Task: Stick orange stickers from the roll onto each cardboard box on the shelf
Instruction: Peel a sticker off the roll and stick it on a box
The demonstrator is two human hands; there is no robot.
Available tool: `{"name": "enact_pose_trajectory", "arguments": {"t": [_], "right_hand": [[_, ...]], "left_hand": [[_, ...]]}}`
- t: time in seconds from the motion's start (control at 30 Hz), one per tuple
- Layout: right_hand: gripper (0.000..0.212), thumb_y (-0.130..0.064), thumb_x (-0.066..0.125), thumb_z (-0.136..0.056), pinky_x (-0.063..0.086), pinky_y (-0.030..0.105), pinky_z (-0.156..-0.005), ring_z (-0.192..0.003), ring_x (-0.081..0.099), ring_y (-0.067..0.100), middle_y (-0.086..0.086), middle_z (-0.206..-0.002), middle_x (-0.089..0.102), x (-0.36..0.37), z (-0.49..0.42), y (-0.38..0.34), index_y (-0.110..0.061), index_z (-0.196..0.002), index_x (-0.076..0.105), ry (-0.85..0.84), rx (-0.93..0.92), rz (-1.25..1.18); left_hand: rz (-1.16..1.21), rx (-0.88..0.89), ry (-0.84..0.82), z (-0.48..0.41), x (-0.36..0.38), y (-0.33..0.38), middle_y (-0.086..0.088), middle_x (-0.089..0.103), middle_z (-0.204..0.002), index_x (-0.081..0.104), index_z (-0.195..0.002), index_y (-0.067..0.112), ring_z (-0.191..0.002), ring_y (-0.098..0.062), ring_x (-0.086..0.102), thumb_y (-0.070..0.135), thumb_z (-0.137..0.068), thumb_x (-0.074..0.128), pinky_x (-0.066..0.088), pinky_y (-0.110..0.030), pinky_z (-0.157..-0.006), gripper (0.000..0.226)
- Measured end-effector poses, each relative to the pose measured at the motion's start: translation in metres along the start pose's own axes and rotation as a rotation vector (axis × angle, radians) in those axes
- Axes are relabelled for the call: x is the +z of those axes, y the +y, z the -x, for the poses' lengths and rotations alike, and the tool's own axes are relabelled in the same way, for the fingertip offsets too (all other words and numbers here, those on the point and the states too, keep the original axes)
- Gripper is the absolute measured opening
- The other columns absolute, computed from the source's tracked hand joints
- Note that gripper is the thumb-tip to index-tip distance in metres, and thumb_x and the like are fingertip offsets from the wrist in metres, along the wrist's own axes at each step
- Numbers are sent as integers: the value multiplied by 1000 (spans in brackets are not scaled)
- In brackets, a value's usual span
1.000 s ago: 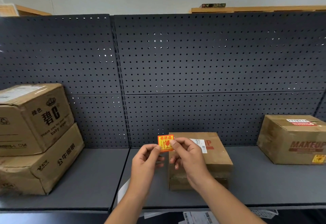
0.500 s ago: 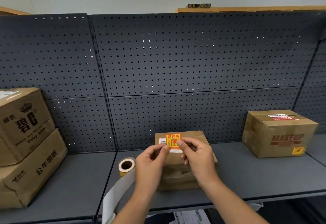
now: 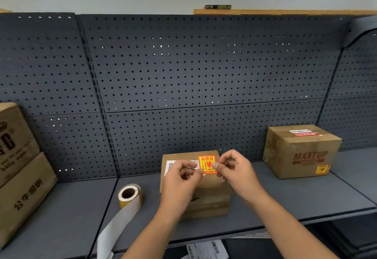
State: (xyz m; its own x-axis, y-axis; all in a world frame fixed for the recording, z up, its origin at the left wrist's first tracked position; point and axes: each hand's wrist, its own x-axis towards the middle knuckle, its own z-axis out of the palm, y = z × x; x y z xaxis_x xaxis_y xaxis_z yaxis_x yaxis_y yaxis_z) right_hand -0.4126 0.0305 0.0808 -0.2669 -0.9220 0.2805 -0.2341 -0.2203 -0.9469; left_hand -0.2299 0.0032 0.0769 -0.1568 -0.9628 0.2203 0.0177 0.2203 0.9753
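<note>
both hands [image 3: 210, 175] pinching orange sticker [image 3: 207, 164], middle box [image 3: 208, 199]

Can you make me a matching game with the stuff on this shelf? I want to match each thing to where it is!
Things:
1. sticker roll
2. MAKEUP box
3. orange sticker
4. stacked boxes

Places:
A. far left of the shelf
B. pinched between the left hand and right hand
C. lying on the shelf, left of the middle box
D. right side of the shelf

Pairs: 1-C, 2-D, 3-B, 4-A.
</note>
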Motion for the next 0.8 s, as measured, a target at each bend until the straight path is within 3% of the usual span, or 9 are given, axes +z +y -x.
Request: {"name": "enact_pose_trajectory", "arguments": {"t": [0.2,0.37,0.63,0.8], "right_hand": [[15,-7,78,-90,53,22,-54,-61,62,13,13,-73,71,-33,-6,-1,2,-97,70,-80,65,54],[11,-8,79,-90,54,30,-56,-61,62,17,8,-71,71,-35,-12,9,-3,-94,70,-47,65,119],[12,-19,81,-87,55,33,-60,-67,62,10,3,-76,71,-30,-9,20,-22,-83,71,-27,18,442],[13,-18,79,-88,59,42,-68,-75,66,20,4,-78,69,-26,-9,20,-24,-83,68,-18,33,502]], "left_hand": [[-218,66,-147,-6,20,-7,-1,70,-83,70,-91,25,-70,-5,57,23,-90,75,48,-21,-65,5],[-349,83,-137,-17,27,-9,11,71,-80,77,-96,30,-65,0,57,25,-93,71,45,-19,-61,8],[-468,87,-165,-13,27,-13,14,72,-87,80,-103,28,-81,-4,63,26,-95,69,50,-18,-67,14],[-542,101,-181,-12,28,-15,18,72,-91,80,-106,29,-85,-1,63,28,-96,68,51,-18,-71,16]]}}
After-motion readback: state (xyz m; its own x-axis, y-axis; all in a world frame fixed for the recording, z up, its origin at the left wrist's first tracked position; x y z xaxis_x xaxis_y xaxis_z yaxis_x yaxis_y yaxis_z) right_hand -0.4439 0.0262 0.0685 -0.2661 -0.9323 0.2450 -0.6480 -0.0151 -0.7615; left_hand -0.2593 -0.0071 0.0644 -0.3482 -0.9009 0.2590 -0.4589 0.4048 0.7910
